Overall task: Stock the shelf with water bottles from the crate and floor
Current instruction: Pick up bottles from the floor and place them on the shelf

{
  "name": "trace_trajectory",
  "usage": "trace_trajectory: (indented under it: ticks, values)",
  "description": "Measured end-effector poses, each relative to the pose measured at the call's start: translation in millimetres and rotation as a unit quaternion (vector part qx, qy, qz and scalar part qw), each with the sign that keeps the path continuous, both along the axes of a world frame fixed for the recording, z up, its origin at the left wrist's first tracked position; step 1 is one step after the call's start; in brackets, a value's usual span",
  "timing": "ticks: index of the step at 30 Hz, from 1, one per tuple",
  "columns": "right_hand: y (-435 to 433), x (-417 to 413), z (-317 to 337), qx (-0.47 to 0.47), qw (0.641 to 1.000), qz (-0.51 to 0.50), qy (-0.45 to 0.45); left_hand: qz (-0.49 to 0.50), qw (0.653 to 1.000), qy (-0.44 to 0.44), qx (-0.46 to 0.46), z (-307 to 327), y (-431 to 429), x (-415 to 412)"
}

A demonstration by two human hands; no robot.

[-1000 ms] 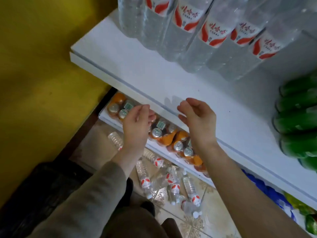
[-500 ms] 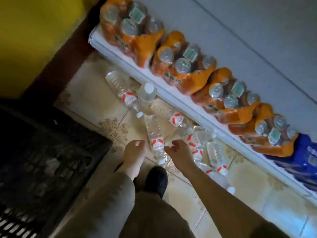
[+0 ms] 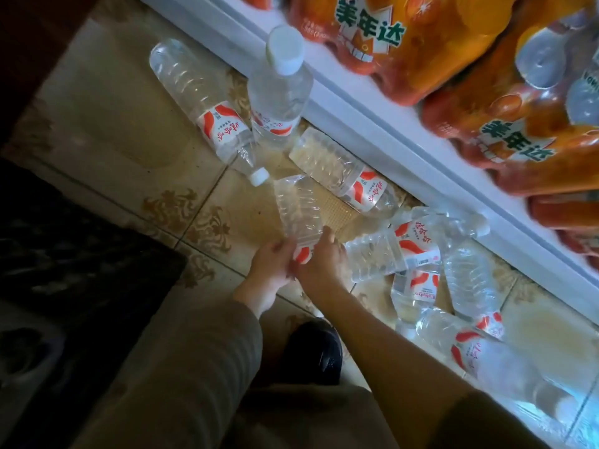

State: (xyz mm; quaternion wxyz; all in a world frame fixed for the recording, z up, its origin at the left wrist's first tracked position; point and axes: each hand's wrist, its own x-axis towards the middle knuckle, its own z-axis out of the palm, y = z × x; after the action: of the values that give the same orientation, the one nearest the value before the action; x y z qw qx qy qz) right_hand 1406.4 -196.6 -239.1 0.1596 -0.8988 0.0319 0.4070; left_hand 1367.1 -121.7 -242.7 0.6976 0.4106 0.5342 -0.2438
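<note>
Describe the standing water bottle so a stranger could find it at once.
Find the white shelf edge under the orange packs. On the floor beside it are scattered water bottles. One bottle stands upright, white cap up; its neighbours lie on their sides.

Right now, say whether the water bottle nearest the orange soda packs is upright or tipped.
Upright: that bottle points its white cap at the camera, while its neighbour lies flat.
</note>
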Motion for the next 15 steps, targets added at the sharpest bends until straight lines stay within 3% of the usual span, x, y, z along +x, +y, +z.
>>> trace_trajectory:
  ticks: [3, 9, 15]
  values:
    - [-8.7, 9.1, 21.7, 0.061, 0.997, -0.047, 0.02, 0.013, 1.0, -0.007, 0.011, 20.5, 5.5, 6.0]
    - [-27.0, 7.8, 115.6, 0.138, 0.989, 0.001, 0.059, 0.119, 0.987, -0.031, 0.099, 99.4, 18.6, 19.7]
    - [-28.5, 4.9, 219.3, 0.144, 0.99, 0.008, 0.001, 0.172, 0.965, -0.07, 0.183, 208.2, 24.3, 24.8]
